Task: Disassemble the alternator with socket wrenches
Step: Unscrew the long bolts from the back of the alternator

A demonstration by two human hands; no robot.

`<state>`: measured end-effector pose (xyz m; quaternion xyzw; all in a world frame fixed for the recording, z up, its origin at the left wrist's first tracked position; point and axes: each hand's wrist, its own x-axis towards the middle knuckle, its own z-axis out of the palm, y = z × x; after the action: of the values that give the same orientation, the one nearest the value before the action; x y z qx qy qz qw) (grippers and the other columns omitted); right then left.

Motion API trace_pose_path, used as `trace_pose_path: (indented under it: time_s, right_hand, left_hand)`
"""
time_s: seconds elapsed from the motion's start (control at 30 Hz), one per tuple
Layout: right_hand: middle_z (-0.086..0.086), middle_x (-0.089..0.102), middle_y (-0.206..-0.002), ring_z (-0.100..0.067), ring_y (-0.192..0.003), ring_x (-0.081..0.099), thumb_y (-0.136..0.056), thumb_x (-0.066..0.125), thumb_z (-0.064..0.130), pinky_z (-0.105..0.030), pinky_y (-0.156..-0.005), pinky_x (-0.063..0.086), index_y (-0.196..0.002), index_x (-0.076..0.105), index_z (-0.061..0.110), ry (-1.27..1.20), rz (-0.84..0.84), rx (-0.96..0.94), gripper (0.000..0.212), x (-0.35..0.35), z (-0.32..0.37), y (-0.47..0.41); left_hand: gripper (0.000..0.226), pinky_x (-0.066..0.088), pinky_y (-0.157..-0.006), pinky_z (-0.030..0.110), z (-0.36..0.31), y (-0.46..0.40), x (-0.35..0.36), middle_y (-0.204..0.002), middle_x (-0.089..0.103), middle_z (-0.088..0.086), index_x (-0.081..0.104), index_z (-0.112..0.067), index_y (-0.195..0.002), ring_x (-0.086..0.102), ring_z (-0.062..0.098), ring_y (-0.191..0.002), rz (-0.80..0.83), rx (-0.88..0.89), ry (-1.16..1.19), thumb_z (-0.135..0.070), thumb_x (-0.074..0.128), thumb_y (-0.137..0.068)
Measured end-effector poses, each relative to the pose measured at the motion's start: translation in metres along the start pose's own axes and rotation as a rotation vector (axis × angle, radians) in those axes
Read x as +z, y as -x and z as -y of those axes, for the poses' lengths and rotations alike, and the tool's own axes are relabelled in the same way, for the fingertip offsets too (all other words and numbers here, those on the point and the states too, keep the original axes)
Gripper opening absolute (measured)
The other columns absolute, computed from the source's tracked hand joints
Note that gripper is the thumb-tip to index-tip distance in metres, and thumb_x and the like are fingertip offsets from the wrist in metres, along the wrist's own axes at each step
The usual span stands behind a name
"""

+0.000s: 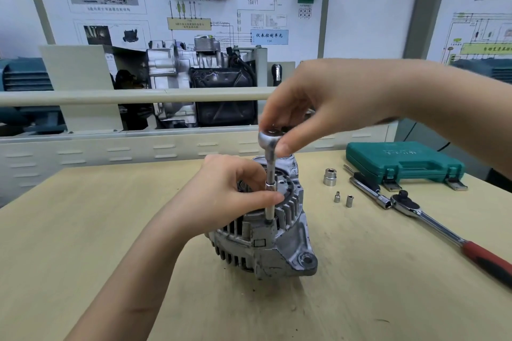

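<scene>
Left hand (230, 191) fingers pinch the extension (270, 188) above the alternator (266, 241); right hand (313, 108) fingers apparently grip the ratchet head (270, 137).

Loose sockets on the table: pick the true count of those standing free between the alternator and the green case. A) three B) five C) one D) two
A: one large socket stands nearest the green case, and two small sockets stand side by side in front of it, all right of the alternator on the table.
</scene>
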<state>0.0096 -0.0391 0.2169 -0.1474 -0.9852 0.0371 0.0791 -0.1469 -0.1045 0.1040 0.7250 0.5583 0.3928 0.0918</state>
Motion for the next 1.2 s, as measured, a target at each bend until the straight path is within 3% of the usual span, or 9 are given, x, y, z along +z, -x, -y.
trace_pose_path:
  time_s: [0.17,0.33,0.47,0.53,0.63,0.73,0.9,1.07,1.2]
  right_hand:
    - [0.014,0.063,-0.057,0.000,-0.050,0.056,-0.055,0.046,0.073,-0.014,-0.050,0.041,-0.091,0.064,0.030,0.109,-0.025,0.028,0.059,0.0037,0.0012,-0.0007]
    - [0.011,0.063,-0.080,-0.003,-0.073,0.059,-0.069,0.047,0.057,-0.023,-0.069,0.048,-0.110,0.061,0.031,0.152,-0.005,0.022,0.051,0.0045,0.0012,0.0005]
    - [0.011,0.064,-0.102,-0.003,-0.092,0.059,-0.073,0.052,0.049,-0.025,-0.085,0.048,-0.119,0.058,0.029,0.110,0.029,0.035,0.050,0.0024,0.0018,0.0029]
    - [0.014,0.064,-0.095,-0.002,-0.086,0.059,-0.066,0.051,0.057,-0.025,-0.081,0.048,-0.114,0.061,0.028,0.146,0.021,0.054,0.057,0.0020,0.0030,0.0030]
    - [0.012,0.063,-0.068,-0.002,-0.063,0.056,-0.060,0.049,0.066,-0.023,-0.063,0.047,-0.090,0.066,0.023,0.209,-0.004,0.050,0.055,0.0027,0.0044,0.0027]
    - [0.010,0.062,-0.055,-0.002,-0.051,0.052,-0.062,0.048,0.064,-0.016,-0.051,0.040,-0.077,0.063,0.017,0.196,-0.021,0.031,0.051,0.0044,0.0026,0.0031]
    - [0.001,0.063,-0.073,-0.015,-0.068,0.056,-0.072,0.044,0.055,-0.034,-0.069,0.048,-0.091,0.066,0.014,0.253,0.006,-0.021,0.050,0.0037,0.0018,0.0016]
    - [0.013,0.066,-0.086,-0.001,-0.079,0.059,-0.083,0.055,0.037,-0.017,-0.073,0.044,-0.102,0.064,0.025,0.117,0.064,-0.013,0.024,0.0010,-0.0023,0.0025]
    - [0.014,0.065,-0.075,0.000,-0.070,0.058,-0.065,0.051,0.063,-0.023,-0.070,0.048,-0.091,0.064,0.027,0.177,0.008,0.015,0.046,0.0007,-0.0003,0.0021]
  left_hand:
    - [0.029,0.031,-0.058,0.012,-0.0004,-0.0008,0.0021,-0.054,0.055,-0.021,0.051,-0.030,-0.050,0.050,-0.003,-0.061,-0.020,0.002,-0.011,-0.037,0.073,-0.069]
    - [0.002,0.046,-0.069,0.013,-0.0033,0.0001,-0.0019,-0.077,0.070,-0.015,0.070,-0.030,-0.076,0.062,-0.002,-0.077,0.073,-0.001,0.065,-0.028,0.069,-0.077]
    - [0.007,0.041,-0.068,0.005,-0.0044,0.0016,-0.0020,-0.075,0.067,-0.023,0.068,-0.033,-0.080,0.059,-0.008,-0.077,0.076,0.037,0.034,-0.026,0.068,-0.079]
    - [0.002,0.040,-0.067,0.007,-0.0052,0.0012,-0.0005,-0.068,0.066,-0.020,0.069,-0.029,-0.075,0.059,-0.006,-0.075,0.042,0.031,0.035,-0.031,0.069,-0.075]
    - [0.027,0.033,-0.072,0.019,-0.0034,0.0000,0.0033,-0.063,0.062,-0.007,0.065,-0.019,-0.063,0.052,0.005,-0.072,-0.004,0.049,-0.040,-0.046,0.065,-0.069]
    - [0.034,0.028,-0.068,0.023,-0.0039,-0.0002,0.0043,-0.052,0.053,-0.018,0.049,-0.028,-0.047,0.046,0.000,-0.064,-0.013,0.045,-0.065,-0.037,0.070,-0.072]
    - [0.008,0.040,-0.064,0.008,-0.0066,-0.0002,0.0011,-0.068,0.065,-0.019,0.065,-0.035,-0.065,0.059,-0.003,-0.070,0.012,0.034,0.029,-0.039,0.069,-0.071]
    - [0.005,0.039,-0.065,0.001,-0.0071,0.0010,0.0000,-0.070,0.063,-0.033,0.068,-0.031,-0.078,0.059,-0.012,-0.076,0.049,0.061,0.076,-0.027,0.068,-0.077]
    - [0.029,0.032,-0.078,0.010,-0.0046,0.0003,0.0033,-0.062,0.063,-0.015,0.065,-0.024,-0.064,0.053,0.001,-0.074,-0.016,0.064,-0.022,-0.052,0.058,-0.065]
